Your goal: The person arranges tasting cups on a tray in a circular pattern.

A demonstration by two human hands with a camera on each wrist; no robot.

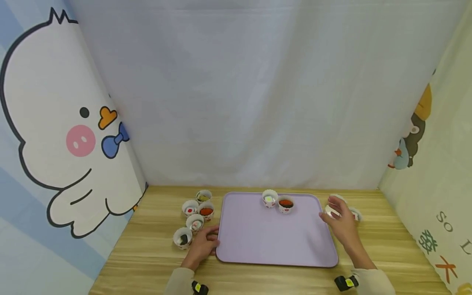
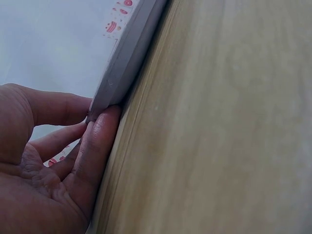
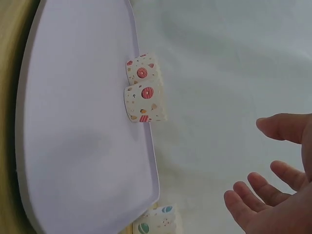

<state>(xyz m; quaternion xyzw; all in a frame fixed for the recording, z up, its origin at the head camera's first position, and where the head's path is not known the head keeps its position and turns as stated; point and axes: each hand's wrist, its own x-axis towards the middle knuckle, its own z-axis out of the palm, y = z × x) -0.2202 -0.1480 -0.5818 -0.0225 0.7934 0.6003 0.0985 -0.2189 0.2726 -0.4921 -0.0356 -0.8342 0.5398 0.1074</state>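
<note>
A lilac tray [image 1: 273,237] lies flat on the wooden table. At its left edge my left hand [image 1: 203,244] grips the rim; the left wrist view shows the thumb and fingers [image 2: 100,136] of that hand on either side of the tray's edge [image 2: 122,63]. Raised near the tray's right edge, my right hand [image 1: 343,223] has its fingers apart and holds nothing. White paper cups partly hidden behind it include one cup [image 1: 356,214] beside it. On the tray's far edge stand a cup with a white and yellow piece [image 1: 270,198] and a cup with orange-red filling [image 1: 285,204].
Several patterned paper cups [image 1: 195,223] stand left of the tray, close to my left hand, with small coloured pieces inside. A pale curtain [image 1: 258,102] hangs behind the table [image 1: 155,229]. Printed cloths [image 1: 435,196] flank it on both sides.
</note>
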